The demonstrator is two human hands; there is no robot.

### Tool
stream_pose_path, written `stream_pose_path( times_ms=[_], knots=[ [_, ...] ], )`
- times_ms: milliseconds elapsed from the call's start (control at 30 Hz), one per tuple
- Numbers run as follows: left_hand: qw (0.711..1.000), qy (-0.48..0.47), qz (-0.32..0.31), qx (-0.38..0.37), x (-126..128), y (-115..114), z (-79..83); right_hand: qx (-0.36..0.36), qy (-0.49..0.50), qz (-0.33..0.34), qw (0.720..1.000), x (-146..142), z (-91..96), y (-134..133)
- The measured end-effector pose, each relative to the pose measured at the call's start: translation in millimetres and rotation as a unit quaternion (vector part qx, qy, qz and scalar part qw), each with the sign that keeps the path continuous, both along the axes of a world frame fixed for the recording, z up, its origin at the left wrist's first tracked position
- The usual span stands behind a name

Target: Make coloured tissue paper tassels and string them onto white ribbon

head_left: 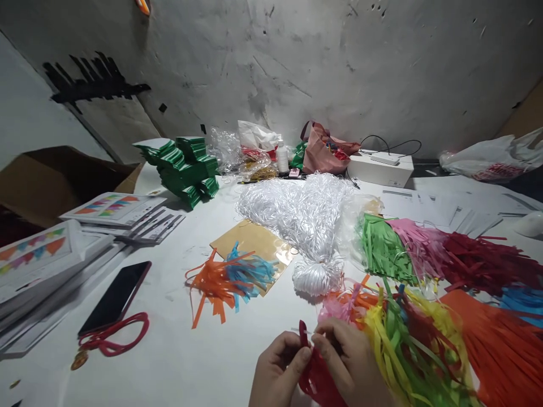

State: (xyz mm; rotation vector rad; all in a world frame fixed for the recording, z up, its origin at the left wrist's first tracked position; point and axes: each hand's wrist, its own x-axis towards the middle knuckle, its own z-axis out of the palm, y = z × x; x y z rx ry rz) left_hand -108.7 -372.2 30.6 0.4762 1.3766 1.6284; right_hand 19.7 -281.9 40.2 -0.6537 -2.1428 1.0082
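Observation:
Close to the table's front edge, my left hand (280,367) is closed, pinching the twisted top loop of a red paper tassel (318,380). My right hand (350,362) is closed beside it, thumb and finger pinching a thin white string (307,332) at that loop. The tassel's lower part hangs between my hands and runs out of view. Right of my hands lies a heap of yellow and green tassels (403,345). Beyond them is a tied bundle of white string (317,276). An orange tassel (216,282) and a blue tassel (250,268) lie to the left.
At left are a phone (116,297) with a red strap, stacked printed packets (46,260) and a cardboard box (72,175). Green bundles (182,167), a white bottle (281,157), a pink bag (324,150) and a white box (382,169) line the back. Fringed orange paper (496,345) lies right.

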Motion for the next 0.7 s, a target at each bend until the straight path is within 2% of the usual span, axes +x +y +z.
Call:
stream_pose_path(
  times_ms=[100, 167, 267, 367, 433, 533, 600, 700],
  knots=[
    [0.997, 0.057, -0.05, 0.015, -0.7, -0.2, -1.8, -0.02, -0.013, 0.014, 1.0, -5.5, 2.0, 0.2],
    [0.996, 0.048, -0.066, 0.019, -3.2, 0.7, -5.2, -0.031, -0.019, 0.017, 0.999, -7.7, 2.9, -0.1],
    [0.999, 0.0, -0.037, 0.014, -7.9, 2.6, -10.0, -0.052, -0.037, 0.02, 0.998, -10.4, 3.1, -3.0],
    [0.999, 0.042, -0.031, 0.003, -16.9, 2.3, -8.7, -0.039, -0.055, 0.032, 0.997, -11.1, 4.1, -4.5],
    [0.993, 0.114, 0.008, -0.015, -31.7, 0.2, -4.7, -0.017, -0.061, 0.032, 0.997, -5.2, 6.6, 2.2],
    [0.967, 0.209, 0.143, -0.028, -70.8, -5.7, 0.8, 0.024, -0.083, -0.011, 0.996, 18.5, 12.9, 30.5],
    [0.95, 0.232, 0.208, -0.02, -99.3, -9.9, 2.8, 0.065, -0.114, -0.056, 0.99, 37.8, 16.2, 55.6],
    [0.94, 0.254, 0.227, 0.0, -120.7, -11.4, 6.9, 0.167, -0.141, -0.162, 0.962, 48.5, 17.7, 78.7]
  ],
)
